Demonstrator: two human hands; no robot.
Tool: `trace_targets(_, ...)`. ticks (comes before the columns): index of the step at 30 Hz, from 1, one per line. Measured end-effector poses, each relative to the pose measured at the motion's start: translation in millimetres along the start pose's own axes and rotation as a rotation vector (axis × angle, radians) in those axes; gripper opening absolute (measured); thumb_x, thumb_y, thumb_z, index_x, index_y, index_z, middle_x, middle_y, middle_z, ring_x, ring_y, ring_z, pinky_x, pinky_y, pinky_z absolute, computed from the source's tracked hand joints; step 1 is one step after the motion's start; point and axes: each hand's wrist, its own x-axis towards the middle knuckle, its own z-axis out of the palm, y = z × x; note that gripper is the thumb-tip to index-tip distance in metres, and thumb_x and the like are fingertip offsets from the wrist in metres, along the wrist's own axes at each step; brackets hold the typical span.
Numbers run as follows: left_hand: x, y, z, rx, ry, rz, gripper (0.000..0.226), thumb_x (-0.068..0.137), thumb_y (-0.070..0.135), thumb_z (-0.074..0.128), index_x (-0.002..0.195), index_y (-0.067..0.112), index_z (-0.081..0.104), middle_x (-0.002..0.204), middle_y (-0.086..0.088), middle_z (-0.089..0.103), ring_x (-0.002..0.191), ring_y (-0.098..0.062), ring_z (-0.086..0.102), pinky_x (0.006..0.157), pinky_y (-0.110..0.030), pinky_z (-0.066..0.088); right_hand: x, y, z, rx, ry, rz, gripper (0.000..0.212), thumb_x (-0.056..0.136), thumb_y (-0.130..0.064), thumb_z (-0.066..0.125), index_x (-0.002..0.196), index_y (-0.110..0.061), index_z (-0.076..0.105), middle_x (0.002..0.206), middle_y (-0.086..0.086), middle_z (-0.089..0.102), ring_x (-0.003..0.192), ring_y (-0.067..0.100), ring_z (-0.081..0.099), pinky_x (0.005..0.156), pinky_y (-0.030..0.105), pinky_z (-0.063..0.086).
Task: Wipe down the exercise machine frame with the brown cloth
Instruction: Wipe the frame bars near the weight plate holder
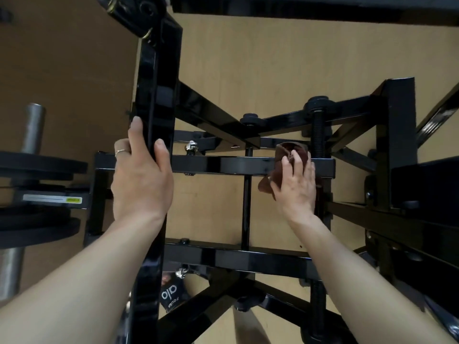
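Our left hand [141, 175] grips the upright post [155, 100] while, at three o'clock, right hand [295, 182] fingers [296, 161] press the brown cloth [289, 150] onto the crossbar [236, 165]; we judge much frame left.

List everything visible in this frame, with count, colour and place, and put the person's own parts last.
exercise machine frame: one, glossy black, fills centre and right
brown cloth: one, dark brown, on the horizontal bar at centre right
threaded rod: one, black, upright just right of the cloth
weight plates: a stack, black, far left
metal post: one, grey, through the plates
floor: tan, beneath the frame
ring: one, thin, on the left hand
left hand: grips the tall upright bar
right hand: presses the cloth on the bar
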Motion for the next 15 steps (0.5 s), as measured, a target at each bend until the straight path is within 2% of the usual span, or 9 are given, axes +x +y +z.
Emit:
trace_targets(3,0,-1,0,-0.004,0.006,0.009,0.052,0.109,0.046,0.034,0.157,0.031,0.022,0.140,-0.018,0.046,0.087,-0.018,0.043,0.068,-0.038,0.036,-2,-30,14,0.040,0.001,0.014,0.072,0.099,-0.033,0.064,0.158,-0.012,0.029,0.168,0.014,0.011,0.157,0.042,-0.004,0.127,0.050,-0.005)
trace_targets(6,1,-1,1,-0.010,0.013,0.027,0.052,0.109,0.045,0.034,0.157,0.029,0.023,0.142,-0.020,0.046,0.088,-0.017,0.042,0.071,-0.039,0.038,-2,-68,28,-0.050,-0.049,-0.122,0.072,0.101,-0.038,0.059,0.159,-0.013,0.026,0.169,0.015,0.006,0.156,0.044,-0.006,0.121,0.048,-0.015)
trace_targets(8,0,-2,0,-0.011,0.018,0.042,0.051,0.109,0.043,0.034,0.157,0.027,0.024,0.141,-0.021,0.046,0.089,-0.018,0.042,0.072,-0.040,0.037,-1,-90,33,-0.068,-0.071,-0.238,0.065,0.104,-0.040,0.054,0.158,-0.013,0.030,0.170,0.015,0.010,0.156,0.044,-0.005,0.121,0.049,-0.013)
trace_targets(10,0,-2,-1,-0.020,0.020,0.049,0.051,0.110,0.043,0.034,0.157,0.027,0.025,0.141,-0.020,0.046,0.089,-0.018,0.042,0.074,-0.040,0.037,-2,-105,32,0.042,-0.102,-0.301,0.057,0.104,-0.040,0.054,0.153,-0.015,0.040,0.168,0.012,0.021,0.157,0.041,0.001,0.128,0.050,-0.002)
trace_targets(11,1,-3,-1,-0.029,0.018,0.050,0.051,0.110,0.043,0.034,0.157,0.027,0.025,0.143,-0.020,0.045,0.091,-0.017,0.042,0.075,-0.040,0.037,-5,-109,29,0.129,-0.116,-0.303,0.053,0.103,-0.040,0.057,0.149,-0.016,0.045,0.165,0.009,0.028,0.157,0.039,0.009,0.129,0.051,0.008)
trace_targets(13,1,-4,-2,-0.043,0.012,0.054,0.051,0.110,0.044,0.033,0.158,0.028,0.025,0.147,-0.019,0.044,0.094,-0.016,0.043,0.078,-0.038,0.038,-17,-108,23,0.343,-0.112,-0.248,0.048,0.100,-0.039,0.063,0.142,-0.018,0.051,0.154,0.004,0.041,0.148,0.032,0.032,0.122,0.050,0.033)
trace_targets(15,0,-5,-2,-0.050,0.006,0.058,0.052,0.109,0.046,0.033,0.158,0.030,0.024,0.149,-0.018,0.042,0.097,-0.016,0.044,0.080,-0.039,0.039,-36,-99,20,0.557,-0.118,-0.144,0.044,0.098,-0.038,0.067,0.137,-0.021,0.054,0.145,-0.001,0.045,0.133,0.023,0.046,0.110,0.046,0.047)
